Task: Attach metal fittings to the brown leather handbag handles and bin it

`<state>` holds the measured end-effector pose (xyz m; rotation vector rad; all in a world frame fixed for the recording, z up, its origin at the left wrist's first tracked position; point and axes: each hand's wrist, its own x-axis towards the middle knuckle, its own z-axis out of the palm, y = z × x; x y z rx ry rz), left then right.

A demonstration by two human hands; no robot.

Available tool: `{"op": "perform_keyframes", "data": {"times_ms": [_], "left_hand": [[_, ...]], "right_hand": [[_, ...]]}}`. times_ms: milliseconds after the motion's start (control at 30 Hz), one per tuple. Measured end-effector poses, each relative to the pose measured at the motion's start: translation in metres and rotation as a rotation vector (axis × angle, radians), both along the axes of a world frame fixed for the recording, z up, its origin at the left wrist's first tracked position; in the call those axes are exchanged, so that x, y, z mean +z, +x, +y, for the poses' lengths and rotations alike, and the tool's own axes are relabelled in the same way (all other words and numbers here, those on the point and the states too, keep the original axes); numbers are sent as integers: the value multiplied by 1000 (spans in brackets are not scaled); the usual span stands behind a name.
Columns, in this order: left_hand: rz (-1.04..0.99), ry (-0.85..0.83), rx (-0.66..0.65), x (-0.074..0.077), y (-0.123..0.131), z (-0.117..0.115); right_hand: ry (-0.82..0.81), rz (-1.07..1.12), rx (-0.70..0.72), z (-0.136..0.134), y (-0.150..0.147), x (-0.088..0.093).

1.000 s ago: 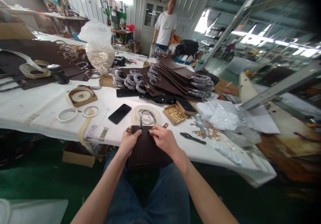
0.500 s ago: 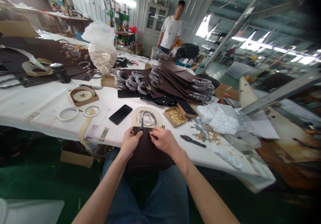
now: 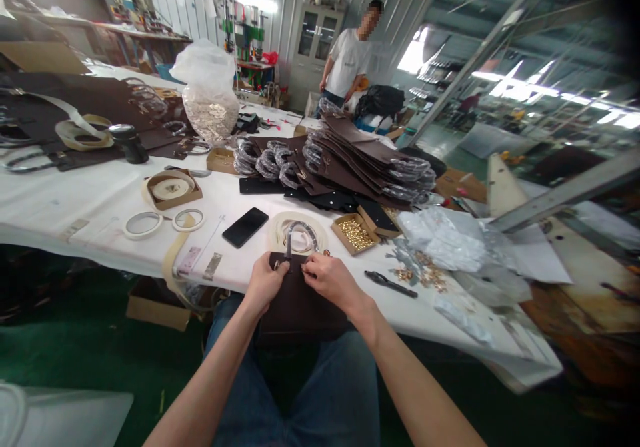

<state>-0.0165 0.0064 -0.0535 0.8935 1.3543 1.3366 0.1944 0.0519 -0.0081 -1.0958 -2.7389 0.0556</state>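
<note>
A dark brown leather bag panel (image 3: 300, 310) rests across my lap against the table's edge. Its plastic-wrapped handle (image 3: 303, 228) arches up from the top, over a roll of cream tape (image 3: 278, 235) on the table. At the panel's upper left, my left hand (image 3: 266, 280) is closed, thumb pressed on the leather beside the handle's left end. My right hand (image 3: 334, 279) is closed too, thumb and forefinger pinched together at the handle's right end. Whatever lies between those fingertips is too small to make out. Brassy fittings show beside both hands.
Left of the hands lie a black phone (image 3: 245, 227) and white tape rings (image 3: 143, 225). A box of gold studs (image 3: 356, 233) and a black pen (image 3: 391, 283) are to the right. Stacked brown panels (image 3: 360, 147) stand behind. A person (image 3: 346, 63) stands beyond the table.
The whole view has shifted slightly, so things appear a little farther right. Both hands keep their places on the panel, with the right fingers still pinched. The person at the back leans slightly.
</note>
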Motion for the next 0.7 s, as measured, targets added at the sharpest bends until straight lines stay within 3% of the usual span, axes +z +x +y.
{"op": "perform_keyframes", "data": {"times_ms": [233, 500, 700], "left_hand": [[-169, -46, 11, -1, 1, -4], [-273, -53, -1, 1, -1, -8], [-192, -45, 6, 2, 0, -6]], "right_hand": [[34, -15, 67, -3, 2, -4], [-73, 141, 170, 7, 16, -4], [15, 51, 85, 0, 8, -9]]}}
